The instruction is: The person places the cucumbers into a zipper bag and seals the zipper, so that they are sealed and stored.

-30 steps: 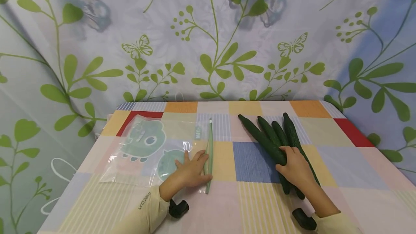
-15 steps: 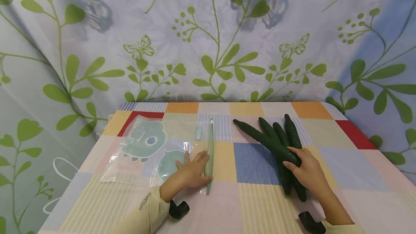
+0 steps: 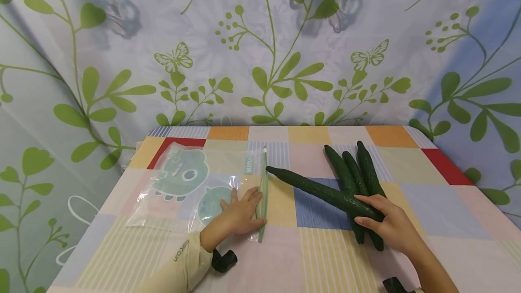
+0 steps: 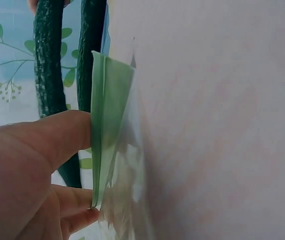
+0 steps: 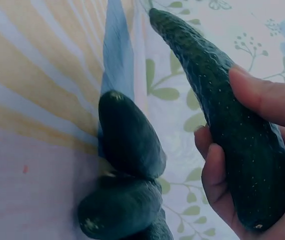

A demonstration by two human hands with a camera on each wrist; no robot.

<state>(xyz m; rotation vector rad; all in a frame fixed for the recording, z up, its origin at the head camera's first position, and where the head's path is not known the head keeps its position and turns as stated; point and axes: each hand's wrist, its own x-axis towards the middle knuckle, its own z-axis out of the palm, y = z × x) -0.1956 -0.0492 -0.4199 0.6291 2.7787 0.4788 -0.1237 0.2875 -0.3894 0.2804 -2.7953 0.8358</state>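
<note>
A clear plastic zip bag (image 3: pixel 171 211) with a green cartoon print lies flat at the left, its green zip strip (image 3: pixel 263 175) facing right. My left hand (image 3: pixel 240 214) rests on the bag with fingers spread; thumb and fingertips touch the strip, as the left wrist view also shows. My right hand (image 3: pixel 390 223) grips the thick end of a dark green cucumber (image 3: pixel 317 189). This cucumber slants left over the others, and its thin tip reaches the zip strip in the head view. Beneath and beyond it, three more cucumbers (image 3: pixel 339 166) lie side by side on the table.
A patchwork-patterned cloth (image 3: pixel 447 220) covers the table. Behind stands a curtain (image 3: pixel 228 58) printed with green leaves. Black wrist mounts (image 3: pixel 224 261) sit at both wrists, and a white cord (image 3: pixel 77 205) hangs by the table's left edge.
My right hand has drawn the cucumber off the pile, moving its grip end slightly right and swinging its tip left toward the bag. My left hand has stayed in place.
</note>
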